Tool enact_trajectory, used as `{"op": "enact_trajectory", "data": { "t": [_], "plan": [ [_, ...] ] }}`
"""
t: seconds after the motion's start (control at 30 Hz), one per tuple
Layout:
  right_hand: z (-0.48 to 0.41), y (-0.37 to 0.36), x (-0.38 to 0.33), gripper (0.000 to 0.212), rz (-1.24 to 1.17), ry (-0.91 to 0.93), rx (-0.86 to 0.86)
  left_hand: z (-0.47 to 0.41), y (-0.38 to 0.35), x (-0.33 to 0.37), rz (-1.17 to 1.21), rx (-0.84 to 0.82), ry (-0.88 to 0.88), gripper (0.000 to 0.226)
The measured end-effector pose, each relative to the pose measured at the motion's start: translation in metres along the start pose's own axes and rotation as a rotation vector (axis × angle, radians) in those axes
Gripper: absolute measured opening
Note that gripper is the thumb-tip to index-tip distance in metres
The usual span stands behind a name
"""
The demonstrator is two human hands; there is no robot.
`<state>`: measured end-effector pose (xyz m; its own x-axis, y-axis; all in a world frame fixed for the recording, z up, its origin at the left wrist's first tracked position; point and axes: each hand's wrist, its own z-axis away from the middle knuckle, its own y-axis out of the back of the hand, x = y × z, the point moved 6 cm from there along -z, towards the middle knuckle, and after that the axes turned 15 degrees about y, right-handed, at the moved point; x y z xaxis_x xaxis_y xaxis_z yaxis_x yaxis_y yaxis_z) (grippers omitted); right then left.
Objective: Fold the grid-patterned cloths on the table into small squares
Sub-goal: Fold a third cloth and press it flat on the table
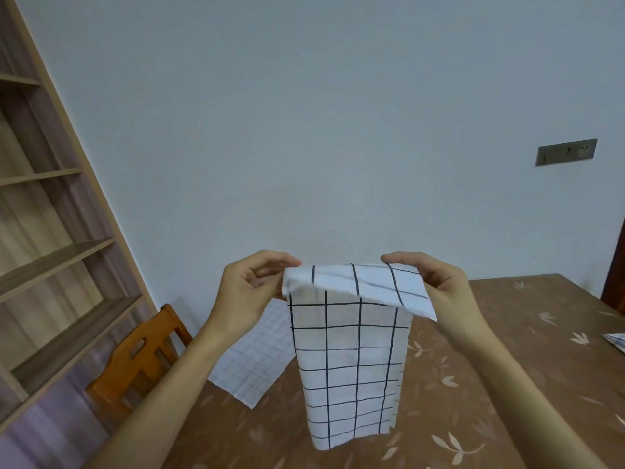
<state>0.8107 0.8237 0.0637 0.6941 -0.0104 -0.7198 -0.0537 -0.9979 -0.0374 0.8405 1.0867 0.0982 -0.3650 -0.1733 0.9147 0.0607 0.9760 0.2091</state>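
Left hand (248,289) and right hand (439,286) fingers pinched the white black-grid cloth (351,360) at its top corners, above the brown leaf-patterned table (507,367). Best to level the corners before lowering it.

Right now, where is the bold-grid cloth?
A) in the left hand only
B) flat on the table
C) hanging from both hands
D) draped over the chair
C: the left hand and right hand each pinch the bold-grid cloth at its top, and it hangs down.

So the table (507,333) fills the lower right, brown top with a pale leaf print. A fine-grid cloth (257,360) lies flat near its left edge. A white scrap (615,341) sits at the far right, mostly cropped.
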Motion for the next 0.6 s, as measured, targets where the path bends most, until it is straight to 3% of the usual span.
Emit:
{"op": "enact_trajectory", "data": {
  "t": [0.17,0.47,0.6],
  "plan": [
    [-0.0015,0.0055,0.0020,0.032,-0.049,-0.012,0.032,0.0010,0.0007,0.0015,0.000,-0.004,0.044,0.033],
    [-0.0025,0.0073,0.0069,0.046,-0.088,-0.045,0.041,-0.0004,-0.0004,-0.0022,0.036,-0.026,0.093,0.037],
    [-0.0028,0.0054,0.0087,0.047,-0.087,-0.053,0.028,-0.0007,0.0008,-0.0019,0.113,-0.036,0.108,0.018]
  ]
}}
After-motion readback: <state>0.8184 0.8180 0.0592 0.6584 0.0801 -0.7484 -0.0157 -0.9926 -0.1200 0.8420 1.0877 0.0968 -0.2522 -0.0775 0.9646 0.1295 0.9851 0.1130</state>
